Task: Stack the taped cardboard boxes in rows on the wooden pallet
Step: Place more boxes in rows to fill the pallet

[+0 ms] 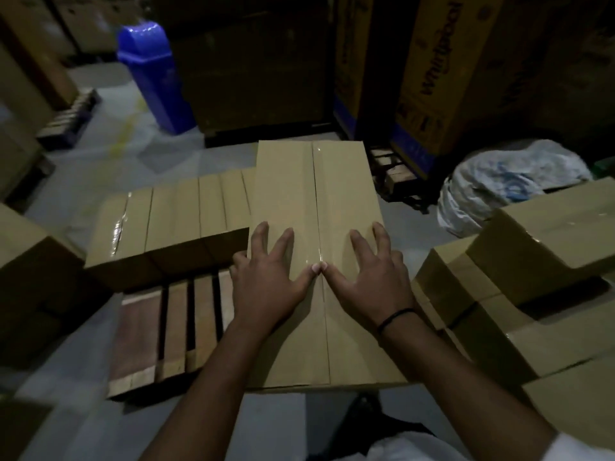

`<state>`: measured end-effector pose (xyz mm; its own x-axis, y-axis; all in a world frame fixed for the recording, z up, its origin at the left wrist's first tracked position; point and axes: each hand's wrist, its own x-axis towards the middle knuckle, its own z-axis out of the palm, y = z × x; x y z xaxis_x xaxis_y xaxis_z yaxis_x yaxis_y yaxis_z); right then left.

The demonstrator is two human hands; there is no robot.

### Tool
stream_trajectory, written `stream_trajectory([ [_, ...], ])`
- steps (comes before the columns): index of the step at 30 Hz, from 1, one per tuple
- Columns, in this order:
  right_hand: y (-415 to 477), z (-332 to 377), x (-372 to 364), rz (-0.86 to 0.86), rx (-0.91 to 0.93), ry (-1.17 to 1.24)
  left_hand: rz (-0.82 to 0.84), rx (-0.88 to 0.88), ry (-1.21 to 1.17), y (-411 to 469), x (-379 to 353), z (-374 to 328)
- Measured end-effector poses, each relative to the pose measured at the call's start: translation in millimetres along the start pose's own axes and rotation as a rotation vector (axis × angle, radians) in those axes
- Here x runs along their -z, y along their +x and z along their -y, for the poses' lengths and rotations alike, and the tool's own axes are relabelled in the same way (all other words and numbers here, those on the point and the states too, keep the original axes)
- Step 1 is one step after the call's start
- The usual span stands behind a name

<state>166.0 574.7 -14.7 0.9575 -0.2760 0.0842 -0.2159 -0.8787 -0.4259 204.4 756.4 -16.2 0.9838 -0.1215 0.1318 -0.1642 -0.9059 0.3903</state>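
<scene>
Head view: both hands (thumbs touching) press taped box (309,207).

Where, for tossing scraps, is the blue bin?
Head view, upper left: the blue bin stands on the floor beyond the row of boxes, beside a dark carton.

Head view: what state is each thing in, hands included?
long box: taped shut, lying flat, both hands on top.
left hand: fingers spread, pressing the box top.
right hand: fingers spread, pressing the box top.
wooden pallet: near slats uncovered.
row of boxes: taped shut, side by side on the pallet.
blue bin: upright, lid on.
boxes at right: taped, piled unevenly.
</scene>
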Motion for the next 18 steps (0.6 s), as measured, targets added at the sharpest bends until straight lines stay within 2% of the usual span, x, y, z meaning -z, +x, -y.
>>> stream_trajectory([
  [4,32,5,-48,0.071,0.029,0.014,0.064,0.076,0.018,22,-28,34],
  [13,120,-4,-171,0.305,0.027,0.074,0.321,0.229,0.077,90,-105,95],
  [18,167,-15,-227,0.374,0.030,0.077,0.382,0.279,0.046,131,-155,129],
])
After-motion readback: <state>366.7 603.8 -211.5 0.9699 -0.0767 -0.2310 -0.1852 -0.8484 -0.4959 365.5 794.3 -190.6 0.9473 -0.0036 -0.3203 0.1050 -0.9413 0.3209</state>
